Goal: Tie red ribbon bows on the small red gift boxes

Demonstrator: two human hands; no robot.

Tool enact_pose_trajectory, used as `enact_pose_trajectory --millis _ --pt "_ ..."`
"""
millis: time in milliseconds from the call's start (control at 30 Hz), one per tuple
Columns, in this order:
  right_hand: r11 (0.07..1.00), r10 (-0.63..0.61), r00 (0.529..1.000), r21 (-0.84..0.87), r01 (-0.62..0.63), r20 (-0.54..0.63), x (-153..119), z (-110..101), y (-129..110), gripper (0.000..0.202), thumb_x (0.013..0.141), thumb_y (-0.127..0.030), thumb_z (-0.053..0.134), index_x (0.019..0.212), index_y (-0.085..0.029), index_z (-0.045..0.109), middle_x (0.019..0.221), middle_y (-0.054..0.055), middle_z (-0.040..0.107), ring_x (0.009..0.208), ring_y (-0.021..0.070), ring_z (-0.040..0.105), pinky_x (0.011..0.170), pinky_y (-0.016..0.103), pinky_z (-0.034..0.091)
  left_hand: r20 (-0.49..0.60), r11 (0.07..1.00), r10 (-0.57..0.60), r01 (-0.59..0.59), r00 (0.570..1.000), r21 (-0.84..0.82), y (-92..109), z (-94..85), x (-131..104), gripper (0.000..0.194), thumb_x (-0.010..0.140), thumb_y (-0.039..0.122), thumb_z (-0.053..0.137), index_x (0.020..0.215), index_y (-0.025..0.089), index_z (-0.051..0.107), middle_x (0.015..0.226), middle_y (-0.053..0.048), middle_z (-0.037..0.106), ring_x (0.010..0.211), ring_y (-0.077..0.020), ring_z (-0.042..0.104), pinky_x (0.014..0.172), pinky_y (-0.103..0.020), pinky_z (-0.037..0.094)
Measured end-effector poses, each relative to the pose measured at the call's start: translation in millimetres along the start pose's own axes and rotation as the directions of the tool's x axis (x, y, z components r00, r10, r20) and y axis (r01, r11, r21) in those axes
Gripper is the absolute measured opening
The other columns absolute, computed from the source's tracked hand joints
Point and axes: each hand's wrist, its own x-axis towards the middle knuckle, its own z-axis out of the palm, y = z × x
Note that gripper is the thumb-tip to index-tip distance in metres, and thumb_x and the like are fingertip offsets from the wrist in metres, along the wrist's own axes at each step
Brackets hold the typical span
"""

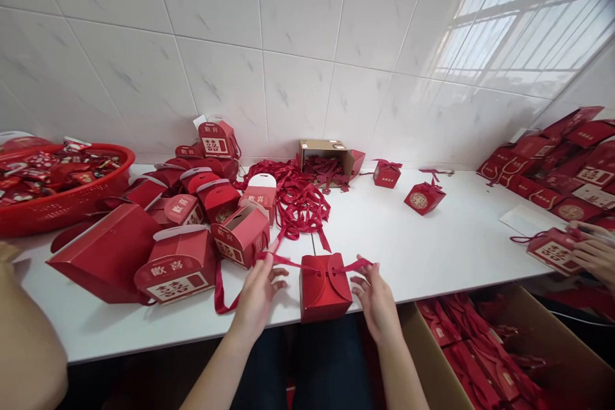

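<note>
A small red gift box (325,301) with interlocking curved flaps sits in front of me at the table's near edge. A red ribbon (288,261) runs through the slots in its top and stretches out to both sides. My left hand (259,291) pinches the ribbon on the left, and a long tail hangs down past the wrist onto the table. On the other side, my right hand (377,301) pinches the short end between thumb and fingertips. Neither hand grips the box itself. Behind the box lies a heap of loose red ribbons (300,198).
Several printed red boxes (180,266) crowd the left, beside a red basket (72,208) of wrapped sweets. Farther back are a small carton (327,147) and tied boxes (425,197). At right, a co-worker's hand (596,250) holds a box above a carton (533,320) of boxes.
</note>
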Motion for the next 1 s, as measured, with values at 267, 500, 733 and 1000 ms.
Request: enact_pose_trajectory --millis 267,500,733,1000 --pt "0.926 -0.222 0.961 0.272 0.261 -0.167 16.2 -11.4 -65.8 0.025 0.072 -0.037 0.073 0.091 -0.021 0.07 0.08 0.001 0.069 0.077 0.015 0.065 0.077 0.033 0.053 0.033 0.945 0.257 -0.244 0.966 -0.219 68.3 22.7 13.6 0.033 0.081 0.043 0.061 0.099 0.017 0.07 0.08 -0.003 0.065 0.079 -0.0149 0.06 0.073 -0.026 0.049" --pt "0.888 -0.415 0.91 0.222 0.402 0.012 3.5 16.5 -120.4 0.026 0.075 -0.036 0.07 0.091 -0.016 0.068 0.073 0.002 0.066 0.064 0.0132 0.061 0.064 0.031 0.051 0.271 0.915 0.399 -0.399 0.876 -0.057 90.5 56.1 10.9 0.031 0.087 0.039 0.056 0.103 0.015 0.067 0.07 -0.003 0.062 0.074 -0.0161 0.057 0.077 -0.03 0.046" --pt "0.973 -0.21 0.876 0.006 0.23 0.434 -5.2 44.7 -133.2 0.024 0.073 -0.037 0.069 0.078 -0.014 0.068 0.057 -0.004 0.051 0.046 0.0051 0.035 0.043 0.02 0.029 0.601 0.871 0.299 -0.47 0.741 0.146 100.0 77.2 -9.1 0.028 0.088 0.041 0.05 0.089 0.016 0.062 0.057 0.003 0.051 0.055 -0.0111 0.047 0.059 -0.025 0.041" --pt "0.881 -0.378 0.778 -0.063 0.469 0.502 -22.7 52.9 -126.1 0.024 0.082 -0.04 0.061 0.082 -0.018 0.07 0.064 0.0 0.057 0.058 0.011 0.047 0.056 0.024 0.043 0.604 0.775 0.268 -0.54 0.75 0.328 92.9 72.6 -11.3 0.023 0.086 0.036 0.053 0.083 0.017 0.066 0.073 -0.001 0.062 0.07 -0.0145 0.055 0.065 -0.024 0.044"
